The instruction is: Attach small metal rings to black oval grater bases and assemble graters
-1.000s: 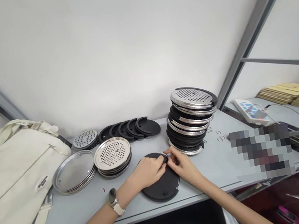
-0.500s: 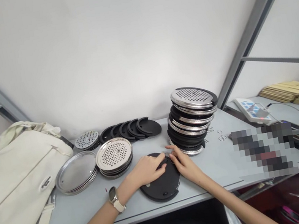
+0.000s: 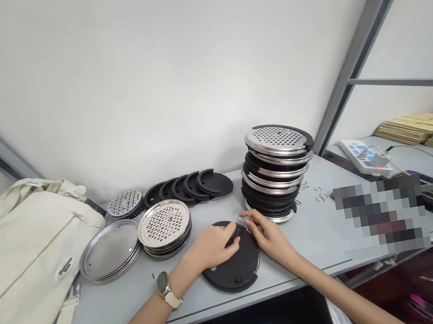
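On the table in front of me lies a round black disc point(image 3: 225, 269), flat, with a notch in its lower right rim. My left hand point(image 3: 216, 244) presses on its upper part, fingers bent over it and thumb apart. At the disc's upper right edge my right hand point(image 3: 266, 236) is closed with thumb and forefinger on a small thin metal ring point(image 3: 240, 218). Whether the ring passes through the disc is too small to tell. Several similar metal rings point(image 3: 320, 198) lie loose to the right.
A tall stack of black and metal discs point(image 3: 281, 178) stands behind my right hand. Left are perforated metal discs point(image 3: 164, 224), plain metal lids point(image 3: 110, 249) and a row of black discs point(image 3: 222, 182). A cream bag point(image 3: 26, 246) covers the left end; a white power strip point(image 3: 365, 158) is right.
My right thumb and forefinger have drawn closer together around the metal ring at the disc's edge. The left hand and the disc are almost where they were.
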`<state>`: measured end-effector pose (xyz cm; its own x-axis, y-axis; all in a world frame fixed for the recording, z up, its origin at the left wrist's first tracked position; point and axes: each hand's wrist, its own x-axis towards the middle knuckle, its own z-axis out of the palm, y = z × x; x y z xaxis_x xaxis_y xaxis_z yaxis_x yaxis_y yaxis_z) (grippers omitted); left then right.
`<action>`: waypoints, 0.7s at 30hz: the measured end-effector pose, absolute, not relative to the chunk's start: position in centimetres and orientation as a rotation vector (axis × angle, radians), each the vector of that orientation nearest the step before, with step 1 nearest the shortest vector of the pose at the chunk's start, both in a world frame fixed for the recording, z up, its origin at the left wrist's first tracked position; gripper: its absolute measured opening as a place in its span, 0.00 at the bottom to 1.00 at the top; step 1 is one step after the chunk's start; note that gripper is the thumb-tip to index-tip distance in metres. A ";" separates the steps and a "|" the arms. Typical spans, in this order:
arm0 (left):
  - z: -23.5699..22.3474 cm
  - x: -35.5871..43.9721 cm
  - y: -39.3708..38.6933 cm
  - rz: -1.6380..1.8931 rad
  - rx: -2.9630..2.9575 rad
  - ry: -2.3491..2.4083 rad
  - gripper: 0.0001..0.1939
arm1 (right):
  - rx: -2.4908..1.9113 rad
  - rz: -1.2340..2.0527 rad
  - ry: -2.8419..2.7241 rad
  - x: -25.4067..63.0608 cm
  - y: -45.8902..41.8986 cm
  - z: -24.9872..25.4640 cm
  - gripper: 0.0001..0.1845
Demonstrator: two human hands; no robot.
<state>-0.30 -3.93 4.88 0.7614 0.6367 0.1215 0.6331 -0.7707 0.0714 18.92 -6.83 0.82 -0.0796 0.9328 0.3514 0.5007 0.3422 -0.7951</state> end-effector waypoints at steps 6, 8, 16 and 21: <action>5.0 -0.3 -3.9 0.215 2.914 1.022 0.10 | -1.223 0.641 -1.784 18.9 -6.8 1.3 0.15; 4.9 -0.3 -3.9 0.212 2.916 1.022 0.10 | -1.229 0.628 -1.782 18.9 -6.8 1.2 0.15; 4.8 -0.3 -4.0 0.163 2.937 1.043 0.11 | -1.266 0.539 -1.803 18.9 -6.7 1.1 0.12; 4.8 -0.3 -3.9 0.175 2.920 1.039 0.10 | -1.234 0.478 -1.817 18.5 -6.9 1.3 0.11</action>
